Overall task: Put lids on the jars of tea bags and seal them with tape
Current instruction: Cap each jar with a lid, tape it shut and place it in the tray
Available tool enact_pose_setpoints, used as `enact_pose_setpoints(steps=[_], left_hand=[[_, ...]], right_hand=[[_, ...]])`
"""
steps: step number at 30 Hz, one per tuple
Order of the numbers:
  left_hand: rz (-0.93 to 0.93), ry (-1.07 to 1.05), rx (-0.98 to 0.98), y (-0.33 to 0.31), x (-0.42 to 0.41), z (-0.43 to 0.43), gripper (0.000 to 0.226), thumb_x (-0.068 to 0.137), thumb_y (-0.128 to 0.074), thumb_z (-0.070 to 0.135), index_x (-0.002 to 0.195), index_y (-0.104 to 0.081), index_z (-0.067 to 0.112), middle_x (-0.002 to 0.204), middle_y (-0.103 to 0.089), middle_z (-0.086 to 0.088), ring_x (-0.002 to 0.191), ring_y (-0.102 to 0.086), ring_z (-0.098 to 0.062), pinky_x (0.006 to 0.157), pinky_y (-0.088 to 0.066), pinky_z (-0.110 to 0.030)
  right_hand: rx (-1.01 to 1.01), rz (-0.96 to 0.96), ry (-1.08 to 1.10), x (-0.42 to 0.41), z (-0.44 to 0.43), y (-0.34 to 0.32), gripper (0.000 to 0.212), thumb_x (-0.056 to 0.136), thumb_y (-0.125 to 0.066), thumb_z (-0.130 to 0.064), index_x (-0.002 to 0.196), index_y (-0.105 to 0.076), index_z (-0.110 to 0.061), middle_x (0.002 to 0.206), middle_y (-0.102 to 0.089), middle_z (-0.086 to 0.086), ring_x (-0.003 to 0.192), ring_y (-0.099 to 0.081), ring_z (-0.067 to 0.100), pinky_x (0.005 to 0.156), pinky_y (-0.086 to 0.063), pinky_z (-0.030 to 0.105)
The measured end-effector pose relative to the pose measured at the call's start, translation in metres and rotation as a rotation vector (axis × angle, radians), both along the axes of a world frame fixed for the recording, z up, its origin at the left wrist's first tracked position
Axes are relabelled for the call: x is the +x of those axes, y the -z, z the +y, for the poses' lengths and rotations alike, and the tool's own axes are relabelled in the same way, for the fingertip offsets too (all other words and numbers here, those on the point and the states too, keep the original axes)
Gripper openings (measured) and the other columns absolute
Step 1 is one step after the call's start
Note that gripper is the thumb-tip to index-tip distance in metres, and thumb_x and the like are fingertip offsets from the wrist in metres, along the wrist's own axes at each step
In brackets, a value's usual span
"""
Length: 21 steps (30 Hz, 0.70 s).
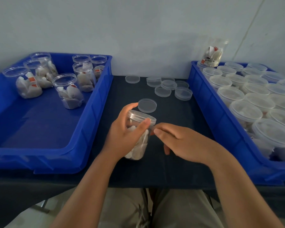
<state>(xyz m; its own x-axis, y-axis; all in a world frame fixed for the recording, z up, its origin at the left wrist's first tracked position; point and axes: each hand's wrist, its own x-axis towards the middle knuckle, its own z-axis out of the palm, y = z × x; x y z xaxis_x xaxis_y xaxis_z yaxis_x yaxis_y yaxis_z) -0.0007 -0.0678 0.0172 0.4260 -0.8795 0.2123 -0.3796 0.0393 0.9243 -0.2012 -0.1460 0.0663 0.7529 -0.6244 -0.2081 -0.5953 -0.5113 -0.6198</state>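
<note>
Blue bins [95, 129], clear jars [67, 89] and lids [147, 105], dark tabletop [179, 162].

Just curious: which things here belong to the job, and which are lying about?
Job: lidded clear plastic jar of tea bags, gripped by the left hand; right hand at its rim; loose clear round lids; open jars in the left blue plastic bin; lidded jars in the right bin.
Lying about: clear bag of tea bags.

Jar [138, 150]: we see it clear, lidded, tilted, holding tea bags.
Tape [152, 127]: clear strip at its lid rim.
</note>
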Motion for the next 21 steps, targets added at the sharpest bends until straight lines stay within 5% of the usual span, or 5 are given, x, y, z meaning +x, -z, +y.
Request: enact_pose_setpoints(steps=[3,6,11,16,21], left_hand=[[0.080,0.091,0.012,-0.002,0.007,0.002,0.056,0.085,-0.071,0.065,0.136,-0.052,0.054,0.113,-0.068,0.033,0.101,-0.070,0.005,0.076,-0.056,-0.014],[0.150,0.150,0.054,-0.002,0.014,0.004,0.055,0.086,-0.069,0.070,0.136,-0.054,0.055,0.115,-0.072,0.022,0.105,-0.072,-0.004,0.087,-0.053,-0.023],[0.348,0.262,0.101,0.007,0.021,0.003,0.062,0.086,-0.062,0.071,0.145,-0.051,0.054,0.131,-0.070,0.001,0.117,-0.072,-0.020,0.098,-0.057,-0.044],[0.432,0.246,0.124,0.014,0.020,0.005,0.072,0.083,-0.061,0.071,0.138,-0.061,0.024,0.126,-0.073,-0.014,0.114,-0.073,-0.030,0.100,-0.057,-0.056],[0.099,0.089,0.121,0.007,0.017,0.003,0.065,0.082,-0.049,0.078,0.134,-0.064,0.042,0.122,-0.068,0.019,0.112,-0.064,0.005,0.100,-0.054,-0.032]], right_hand=[[0.037,0.057,-0.050,-0.008,-0.008,-0.006,0.041,0.100,-0.026,-0.076,0.132,-0.049,-0.066,0.083,-0.060,-0.045,0.082,-0.059,-0.020,0.075,-0.043,0.024],[0.005,0.055,-0.043,-0.008,-0.014,-0.008,0.026,0.102,-0.026,-0.070,0.112,-0.050,-0.072,0.096,-0.050,-0.056,0.092,-0.050,-0.027,0.075,-0.040,0.020],[0.014,0.010,0.006,-0.002,-0.018,0.001,0.025,0.101,-0.033,-0.071,0.113,-0.055,-0.066,0.100,-0.059,-0.041,0.092,-0.056,-0.018,0.075,-0.044,0.024],[-0.043,-0.007,0.081,0.007,-0.015,0.011,0.033,0.100,-0.033,-0.074,0.120,-0.055,-0.060,0.100,-0.069,-0.020,0.091,-0.065,-0.001,0.084,-0.055,0.032],[-0.134,-0.067,0.163,0.009,-0.003,0.018,0.036,0.103,-0.033,-0.071,0.124,-0.056,-0.055,0.093,-0.069,-0.017,0.084,-0.064,-0.002,0.077,-0.055,0.028]])
